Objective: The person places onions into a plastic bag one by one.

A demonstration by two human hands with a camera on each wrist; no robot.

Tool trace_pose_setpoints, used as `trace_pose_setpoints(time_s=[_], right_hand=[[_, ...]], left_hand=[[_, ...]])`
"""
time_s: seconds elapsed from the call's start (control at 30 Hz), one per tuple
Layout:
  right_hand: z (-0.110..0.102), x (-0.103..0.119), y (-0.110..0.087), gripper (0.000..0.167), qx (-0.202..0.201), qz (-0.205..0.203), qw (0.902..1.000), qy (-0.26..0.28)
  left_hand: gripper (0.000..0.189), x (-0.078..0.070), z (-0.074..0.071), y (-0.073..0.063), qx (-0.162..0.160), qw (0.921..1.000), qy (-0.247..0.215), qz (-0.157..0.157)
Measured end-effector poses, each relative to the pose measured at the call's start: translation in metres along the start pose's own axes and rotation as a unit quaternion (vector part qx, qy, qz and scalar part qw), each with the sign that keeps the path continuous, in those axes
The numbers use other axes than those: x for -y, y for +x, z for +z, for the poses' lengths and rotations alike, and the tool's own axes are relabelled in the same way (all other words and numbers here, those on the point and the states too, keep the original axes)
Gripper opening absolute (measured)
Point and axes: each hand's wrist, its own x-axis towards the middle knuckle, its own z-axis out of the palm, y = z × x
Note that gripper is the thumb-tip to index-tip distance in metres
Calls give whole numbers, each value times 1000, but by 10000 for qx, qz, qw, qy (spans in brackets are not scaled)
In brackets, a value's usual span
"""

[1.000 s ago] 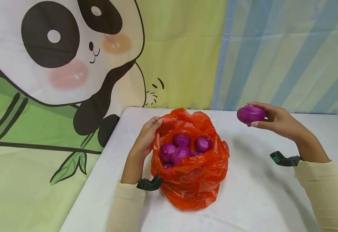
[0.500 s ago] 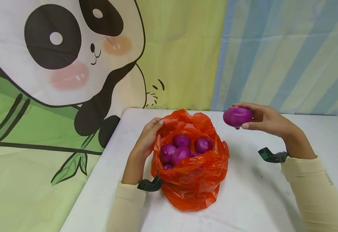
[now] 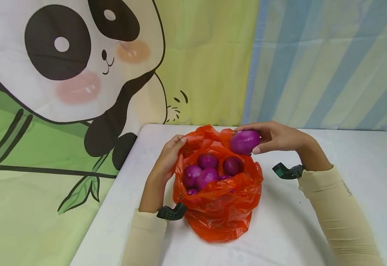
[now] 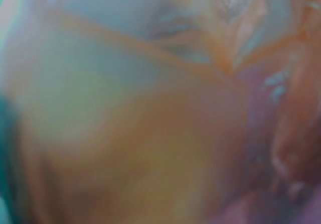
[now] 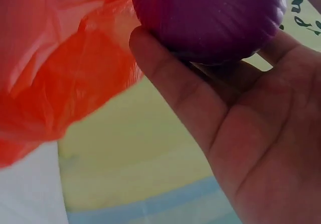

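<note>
A red plastic bag (image 3: 221, 210) stands on the table with its mouth spread wide. Inside it lie several purple onions (image 3: 208, 178). My left hand (image 3: 168, 157) pinches the bag's left rim, thumb on the inner side. The left wrist view is a blur of plastic close to the lens. My right hand (image 3: 276, 137) grips one purple onion (image 3: 245, 142) between thumb and fingers, over the bag's far right rim. In the right wrist view that onion (image 5: 210, 18) fills the top, with the thumb along its underside and the red plastic (image 5: 75, 78) to its left.
The white table (image 3: 290, 218) extends to the right of the bag and in front of it. A cloth backdrop (image 3: 210, 62) with a panda drawing hangs behind the table and along its left side.
My right hand has carried its onion leftward from the right side of the table to above the bag's rim. The left hand and the bag have stayed in place.
</note>
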Motion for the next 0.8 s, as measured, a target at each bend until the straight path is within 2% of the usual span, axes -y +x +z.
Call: trace_pose_setpoints(time_s=[0.17, 0.23, 0.43, 0.53, 0.7, 0.8], right_hand=[[13, -1, 20, 62, 193, -388, 9991, -27], [20, -1, 30, 62, 311, -390, 9987, -134], [39, -4, 61, 60, 820, -38, 9958, -412], [44, -8, 73, 57, 950, 77, 9939, -554], [49, -14, 84, 57, 1009, 355, 9909, -814], [51, -16, 86, 60, 883, 490, 9906, -918]], left_hand=[[21, -3, 0, -1, 8, 10000, 2, 34], [22, -3, 0, 0, 25, 10000, -5, 57], [22, -4, 1, -2, 34, 10000, -20, -27], [21, -3, 0, -3, -24, 10000, -45, -4], [18, -3, 0, -2, -42, 9998, -200, 41], [18, -3, 1, -2, -21, 9996, -263, 69]])
